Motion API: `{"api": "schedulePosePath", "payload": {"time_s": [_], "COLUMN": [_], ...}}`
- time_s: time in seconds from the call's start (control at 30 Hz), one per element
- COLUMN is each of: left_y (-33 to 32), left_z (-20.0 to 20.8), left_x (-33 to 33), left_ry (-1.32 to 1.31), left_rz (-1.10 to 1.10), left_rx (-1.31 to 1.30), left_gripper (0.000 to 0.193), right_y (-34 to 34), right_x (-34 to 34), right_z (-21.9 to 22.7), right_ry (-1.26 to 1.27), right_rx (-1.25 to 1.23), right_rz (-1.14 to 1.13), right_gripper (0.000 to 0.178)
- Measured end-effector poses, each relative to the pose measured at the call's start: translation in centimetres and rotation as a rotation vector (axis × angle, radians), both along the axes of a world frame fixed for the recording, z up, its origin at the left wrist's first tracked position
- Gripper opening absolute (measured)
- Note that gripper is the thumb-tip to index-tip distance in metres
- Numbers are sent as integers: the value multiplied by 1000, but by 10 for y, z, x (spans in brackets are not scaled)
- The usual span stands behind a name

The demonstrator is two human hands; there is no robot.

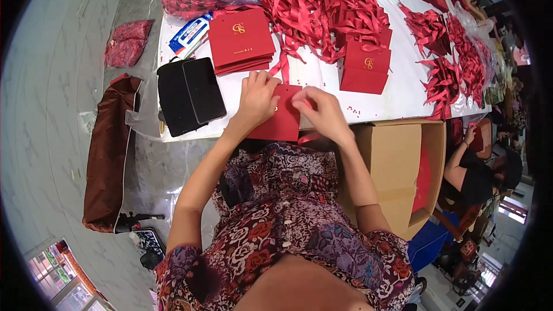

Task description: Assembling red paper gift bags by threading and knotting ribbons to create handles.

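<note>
A small red paper bag (276, 128) with a gold mark lies at the table's front edge, right before me. My left hand (258, 99) is curled over its upper left part, fingers bent and pressing on it. A red ribbon (282, 68) runs up the table from just beside those fingers. At the bag's upper right edge my right hand (322, 110) is closed in a pinch, with a bit of red ribbon showing between thumb and fingers. The fingertips partly cover the bag's top edge.
Behind my left hand stand stacked red bags (241, 40), beside a black phone (204, 90) on a black pouch (173, 98). Loose red ribbons (311, 11) heap at the back; more red bags (366, 66) lie right. An open cardboard box (394, 167) stands below the table's right side. Other people (484, 175) sit far right.
</note>
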State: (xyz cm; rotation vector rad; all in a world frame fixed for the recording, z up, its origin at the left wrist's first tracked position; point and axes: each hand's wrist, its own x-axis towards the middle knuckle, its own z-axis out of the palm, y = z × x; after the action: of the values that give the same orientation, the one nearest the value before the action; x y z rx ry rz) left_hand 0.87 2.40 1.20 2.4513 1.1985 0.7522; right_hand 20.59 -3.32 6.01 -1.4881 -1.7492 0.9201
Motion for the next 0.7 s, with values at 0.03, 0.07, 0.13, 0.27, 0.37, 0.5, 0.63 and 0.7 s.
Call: {"api": "schedulePosePath", "payload": {"time_s": [0.03, 0.07, 0.13, 0.27, 0.37, 0.5, 0.63, 0.7], "left_y": [0, -1, -2, -2, -5, -10, -8, -10], "left_z": [1, 2, 6, 6, -6, -4, -1, 3], "left_x": [0, -1, -1, -1, 0, 7, 0, 0], "left_ry": [2, 8, 12, 17, -24, -111, -171, -79], "left_rz": [3, 8, 12, 2, -5, 19, 5, -45], "left_rx": [2, -32, -67, -72, -108, -125, -222, -198], "left_gripper": [36, 36, 37, 35, 33, 30, 29, 28], "right_y": [6, 10, 15, 15, 15, 16, 15, 15], "right_x": [-6, -12, -19, -24, -31, -29, -29, -26], "right_z": [-16, -27, -42, -51, -48, -48, -43, -43], "right_ry": [2, -51, -122, -140, -152, -153, -149, -126], "right_rx": [2, 41, 79, 78, 52, 92, 103, 135], "right_rz": [3, -57, -164, -202, -206, -221, -229, -233], "right_gripper": [15, 14, 13, 14, 15, 17, 25, 26]}}
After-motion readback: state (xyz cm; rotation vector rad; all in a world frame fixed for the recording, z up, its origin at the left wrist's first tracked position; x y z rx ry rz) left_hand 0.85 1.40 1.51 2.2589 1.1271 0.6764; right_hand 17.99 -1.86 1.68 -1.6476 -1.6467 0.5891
